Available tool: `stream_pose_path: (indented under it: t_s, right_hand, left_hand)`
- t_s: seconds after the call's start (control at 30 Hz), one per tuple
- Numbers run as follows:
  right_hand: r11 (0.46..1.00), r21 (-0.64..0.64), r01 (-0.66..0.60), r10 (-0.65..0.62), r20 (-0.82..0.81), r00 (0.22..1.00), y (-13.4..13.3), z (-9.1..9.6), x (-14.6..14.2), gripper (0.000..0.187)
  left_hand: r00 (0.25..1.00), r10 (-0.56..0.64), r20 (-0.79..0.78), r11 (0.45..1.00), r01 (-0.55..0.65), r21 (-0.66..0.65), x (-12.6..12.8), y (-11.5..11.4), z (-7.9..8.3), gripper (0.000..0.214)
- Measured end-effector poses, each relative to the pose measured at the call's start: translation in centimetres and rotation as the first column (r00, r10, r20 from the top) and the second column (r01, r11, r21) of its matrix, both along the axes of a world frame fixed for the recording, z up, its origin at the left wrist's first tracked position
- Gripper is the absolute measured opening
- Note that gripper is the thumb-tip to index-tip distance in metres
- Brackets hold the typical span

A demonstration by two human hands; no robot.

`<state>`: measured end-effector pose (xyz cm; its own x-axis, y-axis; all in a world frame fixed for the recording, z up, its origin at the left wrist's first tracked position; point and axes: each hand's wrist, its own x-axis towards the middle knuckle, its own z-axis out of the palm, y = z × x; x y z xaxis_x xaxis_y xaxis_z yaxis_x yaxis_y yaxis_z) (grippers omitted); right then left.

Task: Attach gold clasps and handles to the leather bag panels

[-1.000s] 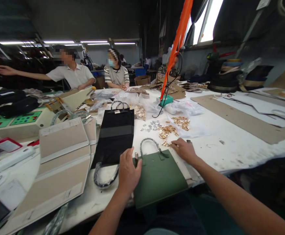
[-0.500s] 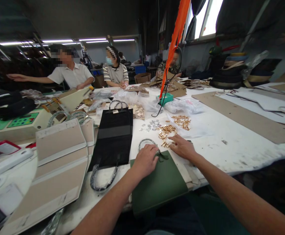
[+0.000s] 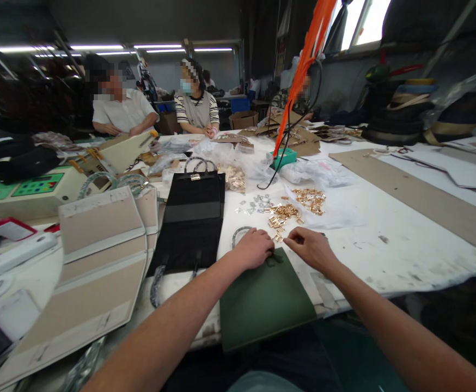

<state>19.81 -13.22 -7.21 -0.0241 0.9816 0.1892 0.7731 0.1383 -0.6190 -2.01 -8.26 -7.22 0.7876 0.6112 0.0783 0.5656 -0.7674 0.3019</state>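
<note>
Hold the green panel point(image 3: 268, 305) flat: left hand point(image 3: 255, 249) at its far edge, right hand point(image 3: 311, 247) near the gold fittings point(image 3: 282, 213). From here, neither grip can be told.

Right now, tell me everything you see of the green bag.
The green bag looks smooth and leather-like, roughly rectangular, with a looped, plastic-wrapped handle at its far edge. It lies at the near edge of the white table. The left hand partly covers its far side and handle; any grip is hidden. The right hand is by its far right corner.
</note>
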Motion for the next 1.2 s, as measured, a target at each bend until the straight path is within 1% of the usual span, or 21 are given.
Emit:
stream_pose_path:
  t_s: [0.07, 0.13, 0.17, 0.23, 0.3, 0.33, 0.4, 0.47, 0.5, 0.53, 0.57, 0.6, 0.63, 0.7, 0.77, 0.83, 0.87, 0.93, 1.0, 1.1, 1.2]
  right_hand:
    - [0.998, -0.020, -0.053, 0.048, -0.200, 0.979, -2.4, -0.2, -1.3, 0.024]
    - [0.989, -0.079, -0.124, 0.093, -0.321, 0.942, -4.7, -1.0, -3.1, 0.017]
    - [0.983, -0.105, -0.153, 0.108, -0.347, 0.931, -5.6, -1.5, -4.0, 0.012]
    - [0.979, -0.113, -0.171, 0.126, -0.330, 0.935, -6.8, -2.8, -5.6, 0.008]
    - [0.986, -0.048, -0.161, 0.142, -0.269, 0.953, -6.9, -4.1, -6.8, 0.009]
    - [0.987, 0.003, -0.160, 0.156, -0.232, 0.960, -6.7, -4.7, -7.2, 0.011]
    - [0.980, 0.114, -0.164, 0.181, -0.160, 0.970, -6.1, -5.5, -7.7, 0.018]
    - [0.967, 0.196, -0.163, 0.190, -0.130, 0.973, -5.5, -5.7, -7.8, 0.025]
    - [0.964, 0.218, -0.153, 0.187, -0.146, 0.971, -5.2, -5.7, -7.6, 0.027]
    - [0.968, 0.216, -0.131, 0.172, -0.185, 0.968, -4.9, -5.5, -7.2, 0.029]
    - [0.977, 0.189, -0.101, 0.145, -0.240, 0.960, -4.7, -5.3, -6.6, 0.030]
    - [0.988, 0.140, -0.065, 0.106, -0.306, 0.946, -4.5, -5.0, -5.9, 0.031]
    - [0.996, 0.078, -0.032, 0.059, -0.373, 0.926, -4.2, -4.7, -5.1, 0.034]
    - [0.999, -0.052, -0.009, -0.016, -0.470, 0.882, -3.8, -4.3, -3.2, 0.040]
    - [0.989, -0.140, -0.051, -0.027, -0.501, 0.865, -3.5, -4.1, -1.7, 0.041]
    - [0.978, -0.188, -0.088, -0.008, -0.459, 0.888, -3.3, -3.8, -0.8, 0.036]
    - [0.977, -0.193, -0.093, 0.004, -0.415, 0.910, -3.4, -3.6, -0.6, 0.033]
    - [0.983, -0.161, -0.088, 0.037, -0.296, 0.954, -3.6, -3.2, -0.7, 0.027]
    - [0.990, -0.108, -0.091, 0.072, -0.171, 0.983, -4.0, -2.7, -1.1, 0.022]
    - [0.992, -0.075, -0.105, 0.103, -0.034, 0.994, -4.5, -2.4, -1.6, 0.019]
    - [0.990, -0.111, -0.090, 0.089, -0.014, 0.996, -4.6, -2.5, -1.8, 0.018]
  left_hand:
    - [1.000, -0.012, 0.000, 0.999, 0.012, -0.039, 0.1, 0.6, 0.2, 0.011]
    - [1.000, -0.021, -0.010, 0.996, 0.020, -0.091, 0.3, 1.0, 0.8, 0.011]
    - [1.000, -0.022, -0.017, 0.992, 0.020, -0.121, 0.5, 1.1, 1.2, 0.010]
    - [0.999, -0.014, -0.029, 0.983, 0.009, -0.185, 1.2, 1.1, 2.2, 0.008]
    - [0.999, 0.015, -0.035, 0.970, -0.023, -0.241, 2.1, 0.8, 3.2, 0.009]
    - [0.999, 0.039, -0.038, 0.966, -0.047, -0.255, 2.7, 0.6, 3.7, 0.014]
    - [0.995, 0.096, -0.006, 0.943, -0.093, -0.320, 3.5, -0.2, 4.2, 0.032]
    - [0.976, 0.184, 0.114, 0.879, -0.112, -0.463, 3.8, -1.2, 4.2, 0.054]
    - [0.949, 0.247, 0.196, 0.841, -0.109, -0.530, 3.6, -1.8, 4.0, 0.061]
    - [0.910, 0.314, 0.272, 0.815, -0.111, -0.569, 3.2, -2.4, 3.6, 0.063]
    - [0.867, 0.377, 0.325, 0.811, -0.140, -0.568, 2.6, -3.0, 3.1, 0.060]
    - [0.837, 0.425, 0.344, 0.826, -0.203, -0.525, 1.8, -3.6, 2.5, 0.054]
    - [0.827, 0.454, 0.330, 0.844, -0.281, -0.457, 1.0, -4.1, 1.9, 0.047]
    - [0.851, 0.471, 0.231, 0.867, -0.400, -0.296, -0.6, -5.0, 0.6, 0.037]
    - [0.885, 0.450, 0.119, 0.888, -0.429, -0.168, -1.5, -5.6, -0.2, 0.038]
    - [0.903, 0.427, 0.043, 0.901, -0.422, -0.100, -1.5, -5.9, -0.5, 0.043]
    - [0.901, 0.434, 0.013, 0.898, -0.431, -0.091, -1.3, -5.9, -0.4, 0.046]
    - [0.881, 0.472, -0.037, 0.875, -0.473, -0.107, -0.8, -5.8, -0.1, 0.052]
    - [0.858, 0.510, -0.060, 0.848, -0.514, -0.127, -0.4, -5.6, 0.3, 0.060]
    - [0.838, 0.538, -0.089, 0.828, -0.546, -0.132, -0.1, -5.5, 0.6, 0.067]
    - [0.823, 0.551, -0.137, 0.809, -0.567, -0.155, 0.0, -5.2, 0.7, 0.067]
